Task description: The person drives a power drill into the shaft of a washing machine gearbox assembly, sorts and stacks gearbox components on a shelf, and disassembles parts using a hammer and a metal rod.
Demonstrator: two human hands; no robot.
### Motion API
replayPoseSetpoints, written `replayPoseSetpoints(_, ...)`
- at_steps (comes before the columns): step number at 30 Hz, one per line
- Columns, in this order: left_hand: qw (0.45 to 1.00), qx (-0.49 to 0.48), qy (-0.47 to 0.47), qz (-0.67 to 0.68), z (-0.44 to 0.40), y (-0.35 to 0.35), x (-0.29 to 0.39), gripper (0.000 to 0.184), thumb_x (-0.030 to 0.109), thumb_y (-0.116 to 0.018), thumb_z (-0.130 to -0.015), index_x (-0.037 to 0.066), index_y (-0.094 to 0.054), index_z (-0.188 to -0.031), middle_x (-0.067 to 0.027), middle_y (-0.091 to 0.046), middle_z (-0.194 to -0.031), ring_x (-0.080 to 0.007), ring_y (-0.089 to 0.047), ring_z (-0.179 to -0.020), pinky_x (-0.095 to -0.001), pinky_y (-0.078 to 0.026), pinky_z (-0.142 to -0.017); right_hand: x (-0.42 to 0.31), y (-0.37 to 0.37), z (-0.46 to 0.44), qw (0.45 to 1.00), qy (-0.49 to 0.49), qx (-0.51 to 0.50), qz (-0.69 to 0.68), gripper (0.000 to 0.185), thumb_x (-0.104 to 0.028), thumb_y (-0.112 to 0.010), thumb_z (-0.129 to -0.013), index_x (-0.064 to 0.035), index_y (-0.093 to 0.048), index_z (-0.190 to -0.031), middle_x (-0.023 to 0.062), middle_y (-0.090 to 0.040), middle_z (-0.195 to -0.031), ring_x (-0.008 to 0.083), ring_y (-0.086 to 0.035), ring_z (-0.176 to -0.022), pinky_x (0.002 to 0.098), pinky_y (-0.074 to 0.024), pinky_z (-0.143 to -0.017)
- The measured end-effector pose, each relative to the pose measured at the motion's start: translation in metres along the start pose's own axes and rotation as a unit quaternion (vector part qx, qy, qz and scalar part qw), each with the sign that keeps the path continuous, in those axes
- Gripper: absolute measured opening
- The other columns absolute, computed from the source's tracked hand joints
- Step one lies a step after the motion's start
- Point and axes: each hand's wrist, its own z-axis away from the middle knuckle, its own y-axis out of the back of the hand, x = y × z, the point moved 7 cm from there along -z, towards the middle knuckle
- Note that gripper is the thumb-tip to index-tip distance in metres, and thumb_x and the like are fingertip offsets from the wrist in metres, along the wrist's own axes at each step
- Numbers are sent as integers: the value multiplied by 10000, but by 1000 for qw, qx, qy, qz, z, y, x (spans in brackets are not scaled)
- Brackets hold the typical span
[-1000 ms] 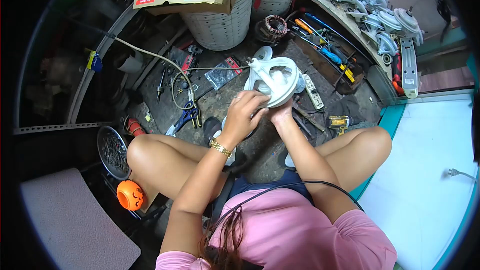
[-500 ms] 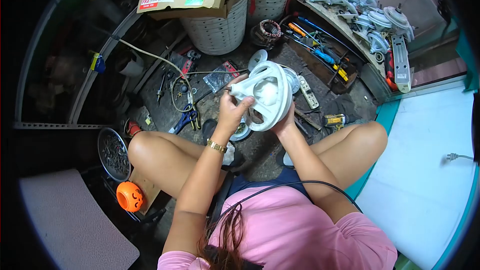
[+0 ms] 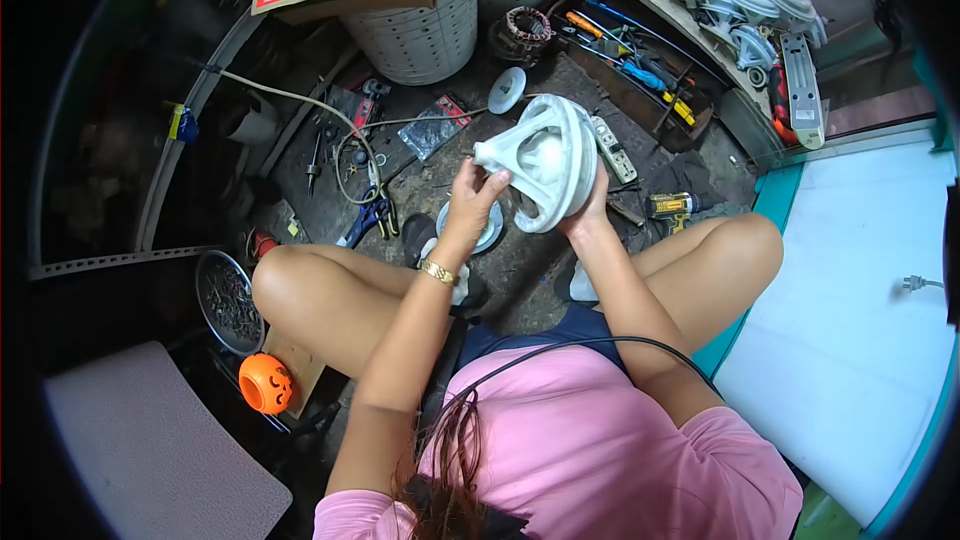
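Both my hands hold a white wheel-like metal part [image 3: 570, 160] with open spokes and a narrow shaft end that points left. My left hand [image 3: 473, 200] grips it near the shaft end, with the thumb on top. Around the right side of its rim is my right hand [image 3: 592, 208], its fingers partly hidden behind the part. Below the part, a round dish-like piece [image 3: 490, 230] lies on the floor between my feet. A pale disc [image 3: 507, 90] rests just beyond the part.
On the floor are blue-handled scissors [image 3: 368, 218], a yellow drill [image 3: 675, 205], a power strip [image 3: 614, 150] and a tool tray [image 3: 640, 80]. Several white parts [image 3: 752, 0] crowd a shelf. A bowl of screws [image 3: 230, 302] and an orange pumpkin bucket [image 3: 265, 383] stand at left.
My left hand has moved from the near rim to the shaft end. The white part has turned, its shaft end now pointing left, and it has tilted further since half a second ago.
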Motion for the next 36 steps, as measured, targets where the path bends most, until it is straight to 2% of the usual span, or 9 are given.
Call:
replayPoseSetpoints(7,904,236,118,337,0,0,-45,213,277,-586,-872,129,-507,-1003,23,-580,-901,-80,-564,-763,-246,-463,-578,-6,8,1,980,172,40,92,409,-342,-471,-899,-81,-581,-1194,82,-609,-1169,235,-576,-1083,386,-460,-939)
replayPoseSetpoints(10,954,205,21,218,-7,4,-26,208,280,-587,-862,154,-513,-1009,24,-594,-906,-71,-569,-750,-222,-429,-549,14,13,-2,995,21,51,-89,399,-365,-474,-897,-90,-601,-1156,83,-636,-1103,257,-601,-1033,397,-468,-930)
replayPoseSetpoints(14,981,72,36,179,-18,-1,8,390,279,-616,-874,123,-469,-1200,-7,-595,-1063,-106,-583,-894,-245,-460,-671,16,10,-5,999,-14,23,-24,557,-523,-503,-895,-119,-514,-1278,70,-561,-1242,226,-517,-1156,392,-408,-983)
replayPoseSetpoints(18,981,160,53,95,-40,29,15,347,292,-659,-873,106,-502,-1120,1,-608,-921,-74,-553,-744,-219,-438,-618,49,46,-25,983,-36,-90,157,535,-402,-590,-895,-85,-480,-1312,59,-558,-1237,205,-504,-1163,375,-399,-979)
replayPoseSetpoints(21,981,171,-51,-79,-60,47,45,331,269,-718,-829,98,-513,-1025,19,-590,-837,-42,-502,-663,-207,-408,-562,36,109,-55,768,-89,-143,618,603,-265,-704,-784,-54,-481,-1303,104,-579,-1226,232,-525,-1161,366,-409,-968)
replayPoseSetpoints(23,967,147,-96,-183,-68,48,55,366,165,-759,-780,45,-513,-1022,-45,-618,-885,-88,-564,-750,-246,-467,-674,-4,170,-59,545,-32,89,833,579,-261,-708,-755,-67,-504,-1261,114,-552,-1218,285,-503,-1165,442,-385,-987)
replayPoseSetpoints(27,925,111,-144,-334,-91,70,26,383,163,-790,-721,35,-541,-983,-58,-630,-855,-118,-569,-770,-272,-467,-711,-17,220,-50,304,57,205,929,558,-303,-727,-731,-138,-524,-1224,84,-452,-1222,321,-415,-1187,667,-291,-963)
replayPoseSetpoints(33,921,114,-108,-357,-103,75,-21,385,129,-795,-696,43,-538,-970,-58,-620,-803,-141,-566,-732,-289,-465,-689,-39,197,-64,332,-100,80,934,448,-317,-715,-749,-101,-610,-1127,101,-565,-1190,297,-447,-1201,689,-236,-1004)
replayPoseSetpoints(36,921,137,-94,-352,-109,84,-48,394,142,-796,-691,43,-546,-979,-108,-661,-869,-205,-633,-794,-329,-484,-727,-33,203,-75,406,-56,104,906,330,-284,-654,-808,-51,-640,-1041,164,-614,-1133,342,-596,-1046,457,-469,-896)
